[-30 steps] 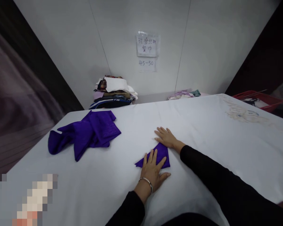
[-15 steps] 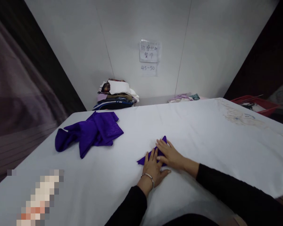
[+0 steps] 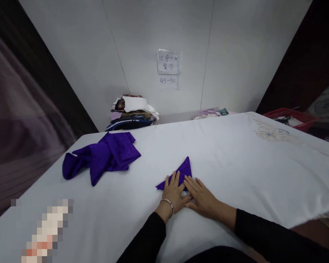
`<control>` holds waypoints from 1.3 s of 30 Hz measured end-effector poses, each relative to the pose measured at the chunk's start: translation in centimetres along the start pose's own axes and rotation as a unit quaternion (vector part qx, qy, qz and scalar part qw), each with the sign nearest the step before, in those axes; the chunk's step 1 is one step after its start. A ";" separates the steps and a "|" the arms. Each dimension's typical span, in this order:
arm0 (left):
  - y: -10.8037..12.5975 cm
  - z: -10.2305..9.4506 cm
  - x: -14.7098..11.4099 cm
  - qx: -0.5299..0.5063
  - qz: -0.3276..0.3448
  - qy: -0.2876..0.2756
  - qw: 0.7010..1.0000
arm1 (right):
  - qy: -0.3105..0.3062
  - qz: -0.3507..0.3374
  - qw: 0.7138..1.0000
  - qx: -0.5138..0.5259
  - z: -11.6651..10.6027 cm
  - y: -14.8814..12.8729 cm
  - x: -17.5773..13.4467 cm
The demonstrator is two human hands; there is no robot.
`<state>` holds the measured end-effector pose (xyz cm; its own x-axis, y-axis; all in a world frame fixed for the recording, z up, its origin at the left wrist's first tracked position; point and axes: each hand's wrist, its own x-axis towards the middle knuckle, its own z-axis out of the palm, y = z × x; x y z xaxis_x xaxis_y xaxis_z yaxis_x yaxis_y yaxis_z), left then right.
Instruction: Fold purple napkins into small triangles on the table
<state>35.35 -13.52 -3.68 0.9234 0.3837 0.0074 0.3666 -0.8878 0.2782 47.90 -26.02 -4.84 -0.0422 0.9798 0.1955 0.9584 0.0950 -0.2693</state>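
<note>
A purple cloth napkin (image 3: 185, 169), folded into a small triangle, lies flat on the white-covered table (image 3: 224, 146). My left hand (image 3: 175, 193), with a bracelet at the wrist, rests on its lower left part, fingers stretched out. At the lower right edge, my right hand (image 3: 201, 195) lies with extended fingertips touching the cloth. Both hands cover the napkin's near edge. Farther left, a crumpled pile of purple cloth (image 3: 109, 155) sits apart from my hands.
A stack of folded clothes (image 3: 134, 113) stands beyond the far edge at left, with more fabric (image 3: 208, 113) right of it. A red basket (image 3: 304, 122) is at the far right. Paper signs (image 3: 168, 67) hang on the wall. A blurred-out patch (image 3: 48, 226) covers the lower left.
My right hand has slid from the top of the triangle down toward its near right corner, uncovering the peak. My left hand stays on the napkin. The view has shifted slightly.
</note>
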 end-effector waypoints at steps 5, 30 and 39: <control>-0.4 -2.6 1.0 -0.065 -0.049 -0.112 0.990 | -0.003 -0.002 1.000 -0.008 0.3 0.1 0.0; 1.6 0.0 11.4 0.001 0.014 -0.077 0.997 | -0.021 -0.023 0.999 0.006 -1.2 -0.3 0.4; 1.8 1.4 14.3 0.029 -0.010 -0.036 0.999 | -0.043 -0.003 0.999 -0.007 -1.0 -0.4 0.4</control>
<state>49.39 -9.96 -4.43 0.9213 0.3829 -0.0679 0.3881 -0.8944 0.2224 47.82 -25.86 -3.70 -0.0711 0.9908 0.1149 0.9618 0.0987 -0.2555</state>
